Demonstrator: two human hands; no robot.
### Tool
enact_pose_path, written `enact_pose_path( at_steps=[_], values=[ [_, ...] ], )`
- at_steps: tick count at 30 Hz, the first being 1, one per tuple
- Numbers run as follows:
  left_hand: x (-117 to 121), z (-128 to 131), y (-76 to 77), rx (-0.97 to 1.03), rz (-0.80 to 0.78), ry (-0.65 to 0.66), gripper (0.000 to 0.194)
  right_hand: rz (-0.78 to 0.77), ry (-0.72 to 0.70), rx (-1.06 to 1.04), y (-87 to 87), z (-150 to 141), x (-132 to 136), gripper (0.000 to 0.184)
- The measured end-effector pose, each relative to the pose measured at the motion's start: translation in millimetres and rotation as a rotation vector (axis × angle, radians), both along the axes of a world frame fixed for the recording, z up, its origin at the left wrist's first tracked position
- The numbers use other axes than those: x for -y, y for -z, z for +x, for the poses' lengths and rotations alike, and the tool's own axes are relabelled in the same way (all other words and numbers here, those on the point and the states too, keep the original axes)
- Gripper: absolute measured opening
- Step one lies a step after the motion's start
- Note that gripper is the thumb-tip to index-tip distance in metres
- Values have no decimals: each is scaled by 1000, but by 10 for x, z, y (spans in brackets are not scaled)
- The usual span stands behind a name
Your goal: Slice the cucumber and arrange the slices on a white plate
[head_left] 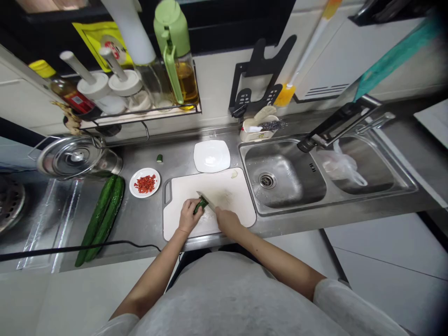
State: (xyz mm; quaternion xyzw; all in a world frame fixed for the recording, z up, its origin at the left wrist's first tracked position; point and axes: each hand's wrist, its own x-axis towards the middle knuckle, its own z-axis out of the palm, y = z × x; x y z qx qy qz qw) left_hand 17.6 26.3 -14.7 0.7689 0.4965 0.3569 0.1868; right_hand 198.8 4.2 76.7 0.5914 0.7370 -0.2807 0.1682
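On the white cutting board (182, 191), my left hand (189, 215) closes its fingers over a short piece of dark green vegetable (200, 205). Its exact kind is hard to make out. My right hand (229, 223) is wrapped around the handle of a knife (210, 203). The blade points up and to the left and lies against the green piece, beside my left fingertips. A small pale slice (234, 173) rests near the board's upper right corner. Part of the green piece is hidden under my left fingers.
Left of the board are a small plate (157, 190) of chopped red pieces, a cucumber end (159, 158) and two cucumbers (105, 217). A white square plate (211, 156) stands behind it. The sink (283, 172) is on the right. A black cable (105, 244) crosses the counter's front left.
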Motion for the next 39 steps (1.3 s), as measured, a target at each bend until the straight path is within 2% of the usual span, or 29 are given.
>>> enact_pose_path(
  at_steps=[5, 7, 9, 11, 15, 17, 19, 22, 27, 31, 33, 37, 39],
  values=[
    [-18, 64, -179, 63, -87, -90, 31, 17, -2, -20, -77, 121, -55, 28],
    [-101, 76, -268, 81, -92, -174, 34, 37, -16, 8, -117, 171, -73, 28],
    [-231, 65, -366, 85, -97, -202, 32, 72, -43, 41, -158, 225, -86, 28],
    [-377, 35, -468, 50, -125, -79, 31, 119, -69, 68, -196, 287, -96, 28],
    [-594, -21, -628, -45, -198, 291, 37, 211, -109, 102, -242, 438, -107, 31],
    [-643, -25, -664, -75, -215, 394, 37, 253, -135, 104, -244, 516, -110, 33],
    [-664, -14, -678, -91, -227, 432, 34, 300, -164, 100, -231, 584, -110, 34],
    [-672, 9, -695, -92, -255, 432, 31, 373, -203, 97, -192, 650, -104, 33],
    [-657, 38, -772, -54, -331, 411, 38, 473, -246, 110, -151, 690, -114, 31],
    [-638, 75, -847, 13, -325, 367, 25, 503, -276, 109, -158, 705, -166, 31],
    [-632, 105, -872, 18, -331, 332, 25, 503, -285, 117, -153, 702, -198, 32],
    [-644, 179, -852, 48, -411, 265, 41, 489, -292, 133, -123, 674, -247, 32],
    [-672, 216, -796, 118, -475, 233, 38, 477, -284, 136, -113, 662, -262, 32]
  ],
)
